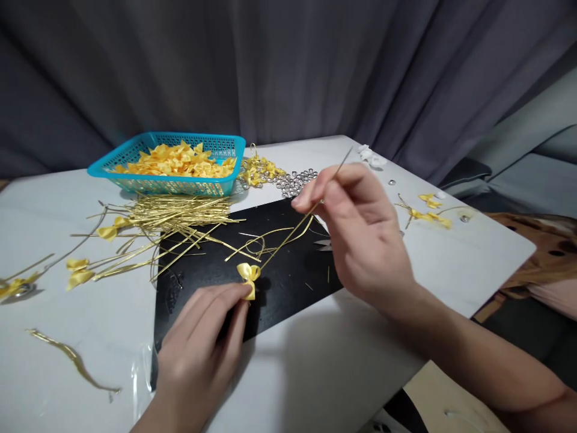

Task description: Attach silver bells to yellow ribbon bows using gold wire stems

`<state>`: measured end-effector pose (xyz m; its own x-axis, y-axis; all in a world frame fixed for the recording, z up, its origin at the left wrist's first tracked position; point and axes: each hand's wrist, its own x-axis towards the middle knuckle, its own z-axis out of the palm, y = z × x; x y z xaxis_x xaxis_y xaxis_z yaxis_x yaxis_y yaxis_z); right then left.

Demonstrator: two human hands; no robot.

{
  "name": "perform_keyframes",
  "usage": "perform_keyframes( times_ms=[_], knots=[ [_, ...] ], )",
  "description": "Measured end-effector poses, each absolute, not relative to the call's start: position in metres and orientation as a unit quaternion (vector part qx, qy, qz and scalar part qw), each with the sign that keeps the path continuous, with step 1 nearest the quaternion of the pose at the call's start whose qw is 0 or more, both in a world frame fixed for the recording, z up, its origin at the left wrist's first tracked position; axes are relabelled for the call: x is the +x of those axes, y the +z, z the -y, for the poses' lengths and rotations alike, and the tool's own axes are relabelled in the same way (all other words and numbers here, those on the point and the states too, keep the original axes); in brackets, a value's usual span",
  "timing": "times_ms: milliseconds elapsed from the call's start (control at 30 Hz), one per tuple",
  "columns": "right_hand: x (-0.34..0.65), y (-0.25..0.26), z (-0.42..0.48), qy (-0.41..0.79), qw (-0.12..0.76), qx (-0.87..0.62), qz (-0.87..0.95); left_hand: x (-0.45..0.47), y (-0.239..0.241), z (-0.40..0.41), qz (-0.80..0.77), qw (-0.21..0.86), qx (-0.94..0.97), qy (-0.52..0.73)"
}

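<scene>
My left hand rests low on the black mat, its fingertips pinched on a small yellow ribbon bow. A thin gold wire tie runs from the bow up and to the right. My right hand hovers above the mat with thumb and fingers closed on that wire near its upper end, which sticks out past the fingers.
A turquoise basket full of yellow bows stands at the back left. A pile of gold wires lies before it. Small silver rings sit behind the mat. Loose bows lie right and left. White table edge is near.
</scene>
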<state>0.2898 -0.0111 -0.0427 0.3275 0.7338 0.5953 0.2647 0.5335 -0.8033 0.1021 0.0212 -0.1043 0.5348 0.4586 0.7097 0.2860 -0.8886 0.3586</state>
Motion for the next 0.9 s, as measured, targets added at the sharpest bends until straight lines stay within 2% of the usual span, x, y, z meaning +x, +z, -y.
perform_keyframes(
  times_ms=[167,400,900],
  knots=[
    [0.295,-0.020,0.015,0.227,0.690,-0.498,0.474,0.101,-0.103,-0.021,-0.209,0.096,0.873,0.430],
    [0.305,0.004,0.020,0.297,0.744,-0.418,0.429,0.100,-0.106,-0.023,-0.195,0.096,0.882,0.417],
    [0.337,0.031,0.036,0.174,0.747,-0.415,0.489,0.101,-0.107,-0.023,-0.185,0.076,0.893,0.402]
  ],
)
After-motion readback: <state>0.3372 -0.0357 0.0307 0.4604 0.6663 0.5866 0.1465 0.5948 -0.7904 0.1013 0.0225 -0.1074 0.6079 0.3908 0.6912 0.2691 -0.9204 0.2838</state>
